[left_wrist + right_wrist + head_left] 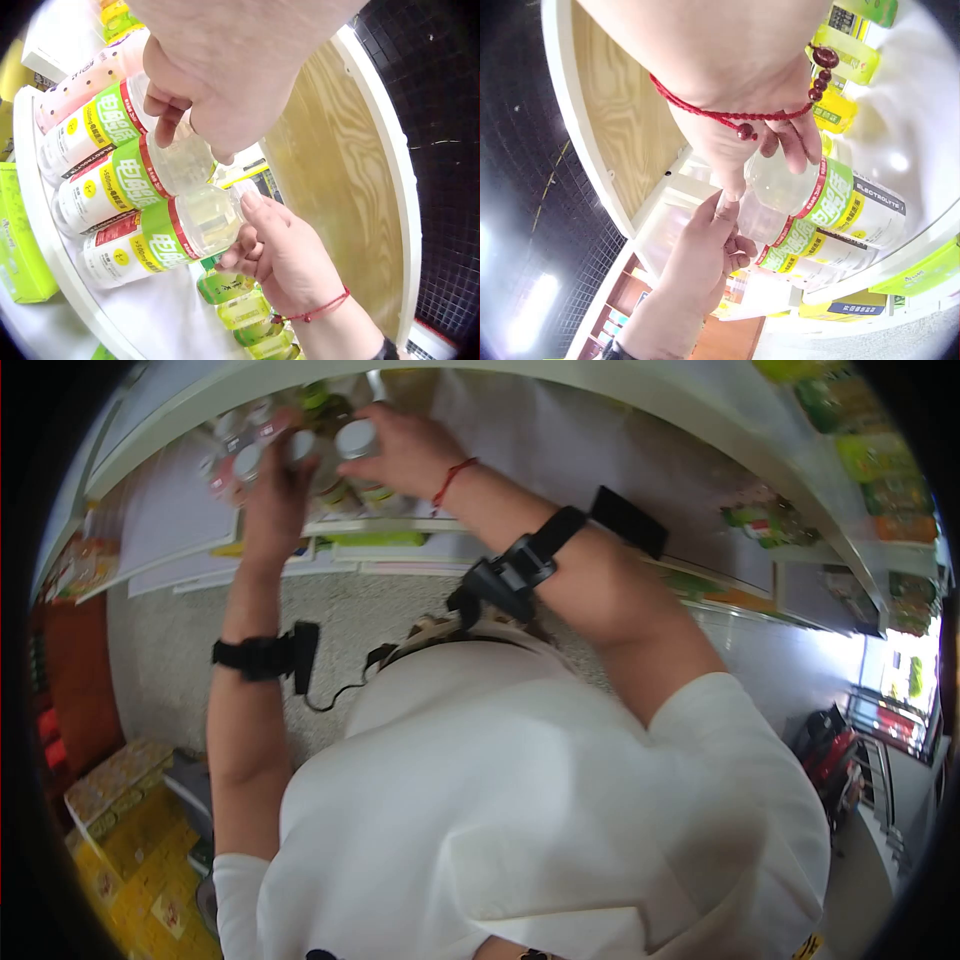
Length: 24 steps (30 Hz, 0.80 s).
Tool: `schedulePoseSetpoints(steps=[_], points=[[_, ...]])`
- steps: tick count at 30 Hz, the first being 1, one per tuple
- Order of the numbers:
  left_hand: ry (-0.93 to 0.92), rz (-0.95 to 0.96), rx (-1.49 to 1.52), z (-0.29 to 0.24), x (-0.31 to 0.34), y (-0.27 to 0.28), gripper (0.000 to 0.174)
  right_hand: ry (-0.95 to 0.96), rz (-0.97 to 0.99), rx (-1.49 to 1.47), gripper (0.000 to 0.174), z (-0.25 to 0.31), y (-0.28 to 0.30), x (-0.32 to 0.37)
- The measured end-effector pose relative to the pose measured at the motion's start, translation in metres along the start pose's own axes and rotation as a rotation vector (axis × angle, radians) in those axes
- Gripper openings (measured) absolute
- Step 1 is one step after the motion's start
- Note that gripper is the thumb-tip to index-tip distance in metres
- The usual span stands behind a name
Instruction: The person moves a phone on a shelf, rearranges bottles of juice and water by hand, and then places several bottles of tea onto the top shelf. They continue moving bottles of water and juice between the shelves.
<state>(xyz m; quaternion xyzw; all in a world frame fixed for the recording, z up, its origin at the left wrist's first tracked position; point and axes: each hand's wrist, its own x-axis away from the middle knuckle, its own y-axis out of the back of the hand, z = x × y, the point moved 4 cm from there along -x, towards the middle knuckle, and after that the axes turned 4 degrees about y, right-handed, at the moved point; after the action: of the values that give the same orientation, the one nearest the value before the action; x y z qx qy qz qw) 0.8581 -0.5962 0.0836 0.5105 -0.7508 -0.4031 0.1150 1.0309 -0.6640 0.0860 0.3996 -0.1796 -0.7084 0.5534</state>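
Observation:
Three clear electrolyte drink bottles with green, red and white labels stand in a row by the shelf's front edge. My right hand (pixel 413 452) grips the near-end bottle (pixel 150 244) around its upper part, just below the white cap (pixel 357 438). Beside it, my left hand (pixel 273 510) holds the middle bottle (pixel 120 180) near its top, fingers curled at the shoulder. The third bottle (pixel 97 127) stands close against those fingers. In the right wrist view the two thumbs almost meet.
A pink dotted bottle (pixel 97 75) stands past the row. Green and yellow drinks (pixel 244 300) line up farther back on the white shelf (pixel 590 500). An upper shelf edge (pixel 560 392) runs over the hands. Green cartons (pixel 22 232) lie below the shelf's front edge.

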Motion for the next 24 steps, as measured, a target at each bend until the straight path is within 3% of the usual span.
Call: schedulePoseSetpoints(steps=[2,3,7,10,11,13,14,15,17,18,20,24], points=[[-0.162,-0.081,-0.008,0.009,-0.003,-0.006,0.044,-0.053,0.061,0.009,0.073,-0.007,0.01,0.011],[-0.222,-0.117,-0.032,0.007,-0.002,-0.005,0.044,-0.079,0.074,-0.057,0.069,-0.012,0.019,0.021],[-0.083,-0.038,0.047,0.009,-0.002,-0.005,0.042,-0.206,0.001,-0.045,0.056,-0.066,0.076,0.07],[-0.015,-0.04,-0.005,0.002,-0.001,-0.004,0.043,-0.215,-0.199,0.057,0.041,-0.15,0.14,0.122],[-0.014,-0.043,-0.004,0.002,-0.001,-0.005,0.043,-0.091,-0.282,0.293,0.037,-0.183,0.17,0.142],[0.0,-0.038,-0.011,0.006,-0.002,-0.006,0.043,-0.461,-0.158,0.522,0.039,-0.246,0.238,0.175],[0.001,-0.043,-0.014,0.005,-0.001,-0.006,0.043,-0.571,-0.343,0.417,0.037,-0.238,0.275,0.192],[-0.019,-0.052,0.012,0.004,0.0,-0.006,0.042,-0.306,-0.113,1.331,0.038,-0.294,0.303,0.217],[-0.038,-0.064,0.035,0.0,0.0,-0.008,0.042,-0.315,0.174,1.438,0.045,-0.273,0.354,0.225],[-0.024,-0.074,0.03,-0.001,0.001,-0.009,0.042,-0.311,0.172,1.434,0.045,-0.282,0.372,0.233],[-0.005,-0.086,0.018,-0.002,0.001,-0.008,0.042,-0.515,-0.098,1.068,0.037,-0.306,0.409,0.25],[0.078,-0.057,0.003,-0.001,0.002,-0.011,0.042,-0.46,-0.062,1.15,0.036,-0.337,0.43,0.244]])
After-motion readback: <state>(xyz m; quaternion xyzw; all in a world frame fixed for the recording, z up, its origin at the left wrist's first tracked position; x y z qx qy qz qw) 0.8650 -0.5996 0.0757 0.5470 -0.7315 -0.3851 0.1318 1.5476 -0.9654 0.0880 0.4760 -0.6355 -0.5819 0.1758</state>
